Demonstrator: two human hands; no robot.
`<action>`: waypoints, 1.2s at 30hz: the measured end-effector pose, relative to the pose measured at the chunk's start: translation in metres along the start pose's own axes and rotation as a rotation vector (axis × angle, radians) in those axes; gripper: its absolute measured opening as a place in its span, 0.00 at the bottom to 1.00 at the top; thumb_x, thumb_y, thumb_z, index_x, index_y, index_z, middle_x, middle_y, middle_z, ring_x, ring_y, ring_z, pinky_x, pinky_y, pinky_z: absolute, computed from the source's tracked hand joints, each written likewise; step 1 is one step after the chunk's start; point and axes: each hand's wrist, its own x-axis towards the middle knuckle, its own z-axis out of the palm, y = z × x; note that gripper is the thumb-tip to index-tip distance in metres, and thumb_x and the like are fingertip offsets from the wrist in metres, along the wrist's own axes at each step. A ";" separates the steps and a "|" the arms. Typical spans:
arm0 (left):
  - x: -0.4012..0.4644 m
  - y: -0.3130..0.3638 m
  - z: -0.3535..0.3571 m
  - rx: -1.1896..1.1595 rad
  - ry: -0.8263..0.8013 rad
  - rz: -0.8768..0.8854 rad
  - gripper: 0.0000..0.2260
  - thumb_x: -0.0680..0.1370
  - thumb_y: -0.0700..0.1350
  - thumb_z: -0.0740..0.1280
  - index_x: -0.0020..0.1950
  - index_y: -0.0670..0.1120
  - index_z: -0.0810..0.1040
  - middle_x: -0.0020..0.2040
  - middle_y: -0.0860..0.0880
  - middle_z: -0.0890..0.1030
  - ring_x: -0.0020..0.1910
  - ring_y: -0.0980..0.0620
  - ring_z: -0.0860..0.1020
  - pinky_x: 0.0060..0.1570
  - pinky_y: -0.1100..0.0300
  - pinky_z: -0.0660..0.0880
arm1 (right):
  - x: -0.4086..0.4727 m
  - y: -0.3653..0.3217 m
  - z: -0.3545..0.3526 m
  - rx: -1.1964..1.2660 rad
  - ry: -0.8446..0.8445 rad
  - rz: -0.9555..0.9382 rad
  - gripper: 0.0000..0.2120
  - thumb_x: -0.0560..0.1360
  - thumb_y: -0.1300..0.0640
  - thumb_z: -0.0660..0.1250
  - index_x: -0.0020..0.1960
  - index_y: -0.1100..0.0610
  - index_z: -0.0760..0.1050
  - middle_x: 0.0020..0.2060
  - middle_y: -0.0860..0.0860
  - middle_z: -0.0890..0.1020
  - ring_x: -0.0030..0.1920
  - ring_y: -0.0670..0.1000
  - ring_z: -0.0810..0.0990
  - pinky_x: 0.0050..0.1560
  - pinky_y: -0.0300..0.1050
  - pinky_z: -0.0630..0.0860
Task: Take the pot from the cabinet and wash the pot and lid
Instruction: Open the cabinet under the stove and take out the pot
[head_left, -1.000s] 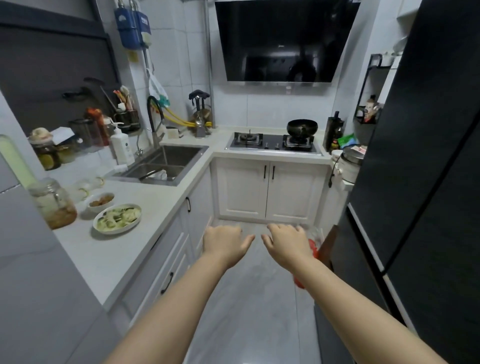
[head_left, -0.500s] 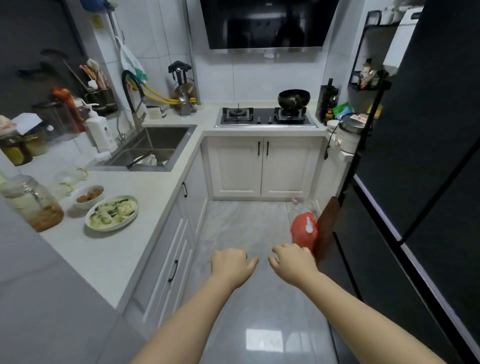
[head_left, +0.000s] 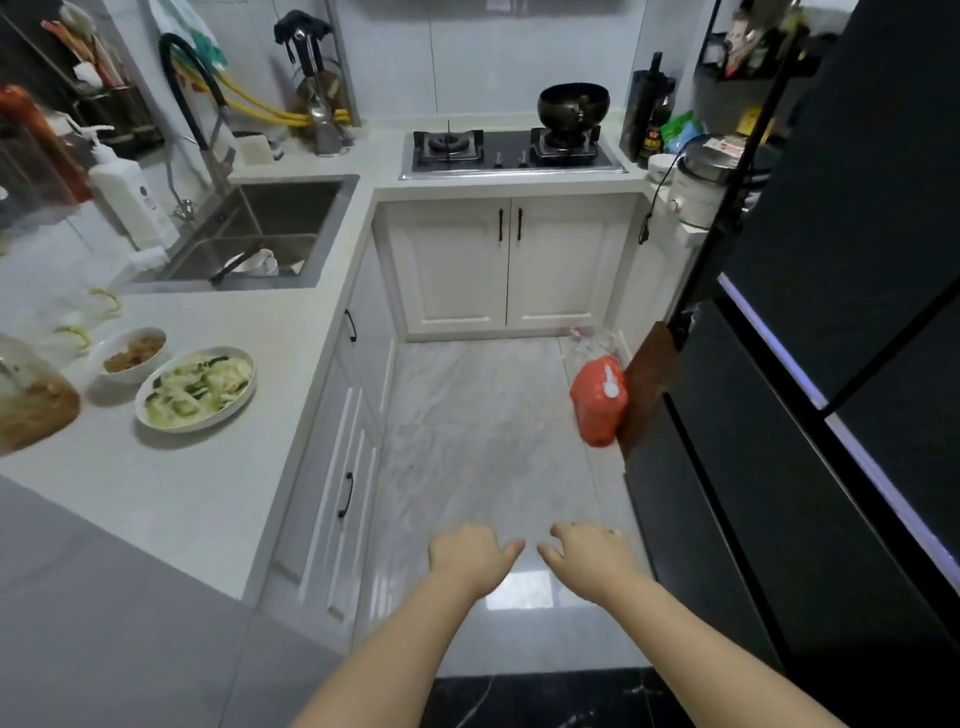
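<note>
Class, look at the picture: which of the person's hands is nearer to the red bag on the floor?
Right. The right hand hovers almost directly below the red bag in the picture; the left hand hovers farther to the left.

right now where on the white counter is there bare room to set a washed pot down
Bare: the near white countertop, this side of the oval plate of sliced greens. Crowded: the strip left of the steel sink, with small white bowl, glass jar and white pump bottle.

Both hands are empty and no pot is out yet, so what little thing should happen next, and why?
Probably reach for the black handles on the closed double cabinet doors under the stove. The left hand and right hand hover over the floor holding nothing, and every cabinet in view is shut.
</note>
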 end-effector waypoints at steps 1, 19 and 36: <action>0.001 0.000 0.003 -0.013 -0.011 -0.006 0.29 0.78 0.64 0.49 0.54 0.43 0.79 0.54 0.44 0.82 0.54 0.44 0.79 0.52 0.53 0.73 | 0.002 0.000 0.002 0.007 -0.006 0.000 0.21 0.77 0.43 0.52 0.62 0.53 0.72 0.59 0.52 0.79 0.58 0.55 0.77 0.59 0.51 0.72; 0.093 0.038 -0.022 -0.281 -0.099 -0.205 0.27 0.77 0.62 0.53 0.50 0.41 0.80 0.51 0.43 0.83 0.52 0.44 0.80 0.50 0.56 0.74 | 0.106 0.055 -0.024 0.020 -0.132 -0.060 0.20 0.78 0.45 0.52 0.57 0.56 0.75 0.54 0.53 0.82 0.54 0.55 0.79 0.49 0.45 0.72; 0.193 0.040 -0.068 -0.287 -0.128 -0.252 0.24 0.76 0.63 0.54 0.51 0.47 0.80 0.52 0.48 0.83 0.54 0.47 0.80 0.52 0.57 0.73 | 0.228 0.072 -0.078 0.056 -0.160 -0.082 0.17 0.76 0.48 0.55 0.54 0.56 0.77 0.51 0.53 0.83 0.52 0.56 0.80 0.43 0.44 0.69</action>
